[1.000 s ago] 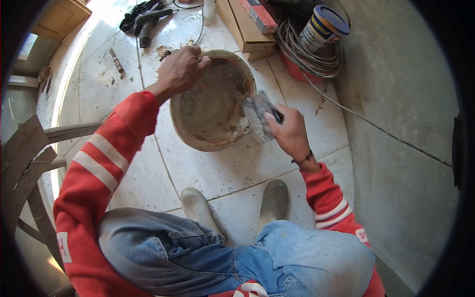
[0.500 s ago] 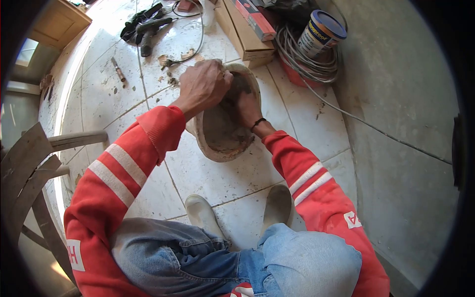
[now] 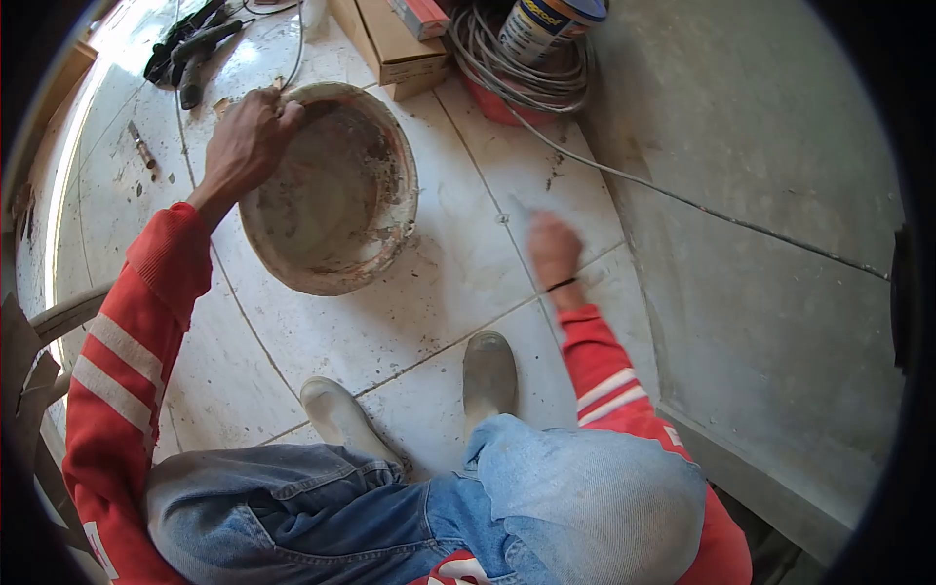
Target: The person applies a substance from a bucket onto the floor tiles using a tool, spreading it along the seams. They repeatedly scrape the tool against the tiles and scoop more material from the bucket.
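Two hands: left hand point(image 3: 244, 141) grips bucket point(image 3: 327, 285) rim; right hand point(image 3: 553, 249) apart, blurred, grip unclear.

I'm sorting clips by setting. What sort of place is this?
Probably a room under renovation: a mortar-smeared bucket gripped at its rim by the left hand, a coil of cable, tools on the tiled floor and a bare cement wall.

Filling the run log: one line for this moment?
left hand: gripping bucket rim | right hand: blurred, above floor near wall, hold unclear | bucket: on floor
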`<state>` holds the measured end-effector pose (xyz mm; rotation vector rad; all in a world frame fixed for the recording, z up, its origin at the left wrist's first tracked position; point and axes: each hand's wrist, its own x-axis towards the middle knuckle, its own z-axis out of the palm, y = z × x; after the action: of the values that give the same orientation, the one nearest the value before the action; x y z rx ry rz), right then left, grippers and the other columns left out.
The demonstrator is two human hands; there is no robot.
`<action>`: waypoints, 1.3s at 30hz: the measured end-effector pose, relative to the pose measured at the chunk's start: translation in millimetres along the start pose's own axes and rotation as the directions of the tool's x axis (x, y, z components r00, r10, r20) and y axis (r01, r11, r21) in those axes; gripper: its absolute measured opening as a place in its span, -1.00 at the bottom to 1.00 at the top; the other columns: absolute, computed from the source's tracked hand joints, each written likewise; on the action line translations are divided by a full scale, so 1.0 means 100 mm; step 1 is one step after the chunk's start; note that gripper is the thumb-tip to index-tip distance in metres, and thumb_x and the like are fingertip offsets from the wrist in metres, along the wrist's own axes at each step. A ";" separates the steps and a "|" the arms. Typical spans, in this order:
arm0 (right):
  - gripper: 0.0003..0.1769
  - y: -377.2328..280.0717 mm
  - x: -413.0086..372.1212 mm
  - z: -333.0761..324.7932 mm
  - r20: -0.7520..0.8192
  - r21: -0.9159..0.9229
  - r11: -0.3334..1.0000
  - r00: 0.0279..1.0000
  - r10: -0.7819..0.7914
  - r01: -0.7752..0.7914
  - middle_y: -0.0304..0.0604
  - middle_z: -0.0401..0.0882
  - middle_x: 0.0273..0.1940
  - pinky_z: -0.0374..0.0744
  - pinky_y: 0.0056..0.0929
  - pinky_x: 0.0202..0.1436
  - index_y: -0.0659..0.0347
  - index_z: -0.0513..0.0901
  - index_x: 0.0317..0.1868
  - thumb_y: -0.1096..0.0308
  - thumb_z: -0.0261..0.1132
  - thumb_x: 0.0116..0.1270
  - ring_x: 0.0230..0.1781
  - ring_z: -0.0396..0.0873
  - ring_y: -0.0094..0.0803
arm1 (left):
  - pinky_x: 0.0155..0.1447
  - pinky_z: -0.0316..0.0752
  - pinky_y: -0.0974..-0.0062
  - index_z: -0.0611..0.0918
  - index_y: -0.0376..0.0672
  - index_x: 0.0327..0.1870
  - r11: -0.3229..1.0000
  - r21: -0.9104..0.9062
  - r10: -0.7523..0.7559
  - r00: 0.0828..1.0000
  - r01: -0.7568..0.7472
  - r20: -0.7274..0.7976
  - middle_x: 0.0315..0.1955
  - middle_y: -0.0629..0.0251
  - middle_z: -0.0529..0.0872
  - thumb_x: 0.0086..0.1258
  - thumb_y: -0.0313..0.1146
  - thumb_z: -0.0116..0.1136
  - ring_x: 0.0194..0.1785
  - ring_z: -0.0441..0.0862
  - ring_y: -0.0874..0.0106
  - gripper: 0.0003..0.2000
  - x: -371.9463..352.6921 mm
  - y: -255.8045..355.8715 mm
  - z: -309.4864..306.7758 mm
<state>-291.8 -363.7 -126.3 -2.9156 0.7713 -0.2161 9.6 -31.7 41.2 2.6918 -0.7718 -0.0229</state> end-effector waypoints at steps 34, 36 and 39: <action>-0.80 -0.63 -0.71 -0.27 0.104 0.218 0.975 0.992 -0.066 0.042 0.00 0.73 -0.13 0.70 0.06 -0.12 0.14 0.71 -0.06 0.34 0.24 0.36 -0.17 0.74 0.10 | 0.12 0.54 -0.03 0.72 -0.39 -0.05 1.000 0.027 0.000 0.999 -0.001 0.040 -0.20 -0.23 0.76 0.55 -0.01 0.09 -0.04 0.72 -0.14 -0.51 0.08 -0.07 0.01; -0.79 -0.67 -0.61 -0.31 0.155 0.223 0.975 0.988 -0.025 -0.011 0.03 0.74 -0.11 0.70 0.06 -0.11 0.14 0.71 -0.05 0.33 0.25 0.36 -0.15 0.74 0.12 | 0.09 0.55 -0.03 0.72 -0.37 -0.04 1.000 -0.014 -0.013 0.997 0.014 0.074 -0.20 -0.23 0.76 0.55 0.00 0.09 -0.03 0.72 -0.14 -0.52 0.07 0.01 -0.04; -0.76 -0.45 -0.26 -0.32 0.118 0.208 0.969 0.987 0.108 -0.131 0.07 0.75 -0.08 0.69 0.08 -0.09 0.14 0.73 -0.01 0.31 0.25 0.39 -0.14 0.73 0.17 | 0.09 0.56 -0.03 0.72 -0.35 -0.04 0.997 0.043 0.064 0.996 -0.061 -0.066 -0.19 -0.23 0.76 0.56 0.00 0.08 -0.03 0.72 -0.12 -0.53 -0.06 0.03 0.02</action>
<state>-297.8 -314.4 -90.7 -2.6438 0.8462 -0.1233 3.3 -31.6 39.3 2.6900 -0.8439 0.0999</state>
